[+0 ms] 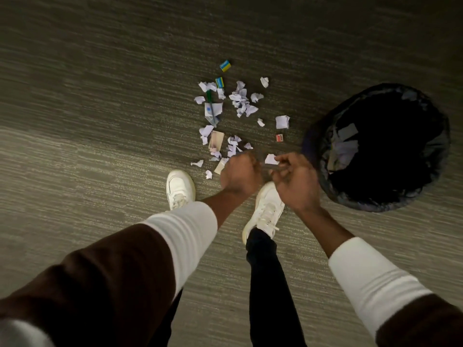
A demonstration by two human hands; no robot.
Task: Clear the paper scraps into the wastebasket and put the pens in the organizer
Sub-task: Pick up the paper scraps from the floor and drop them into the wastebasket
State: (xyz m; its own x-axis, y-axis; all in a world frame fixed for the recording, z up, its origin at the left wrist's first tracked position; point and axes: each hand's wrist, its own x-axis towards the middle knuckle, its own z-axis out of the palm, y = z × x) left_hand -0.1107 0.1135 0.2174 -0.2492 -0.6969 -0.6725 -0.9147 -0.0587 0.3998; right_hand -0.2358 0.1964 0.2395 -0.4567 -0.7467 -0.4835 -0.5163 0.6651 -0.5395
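Torn white paper scraps [240, 100] lie scattered on the carpet ahead of my feet. A green pen [210, 102] rests across some of them on the left side of the pile. The black-lined wastebasket [316, 136] stands to the right and holds several scraps. My left hand [240, 174] is a closed fist low over the near edge of the pile. My right hand [294, 182] is beside it, fingers pinched. A thin dark pen-like stick [271, 167], blurred, spans between both hands. One scrap [271, 159] lies just beyond my right fingertips.
Two small blue-and-yellow boxes [225, 65] [219, 82] sit at the far side of the pile, and a small red box [279, 138] lies near the basket. A tan card [216, 142] lies among the scraps. My white shoes [180, 189] [264, 211] stand just behind my hands.
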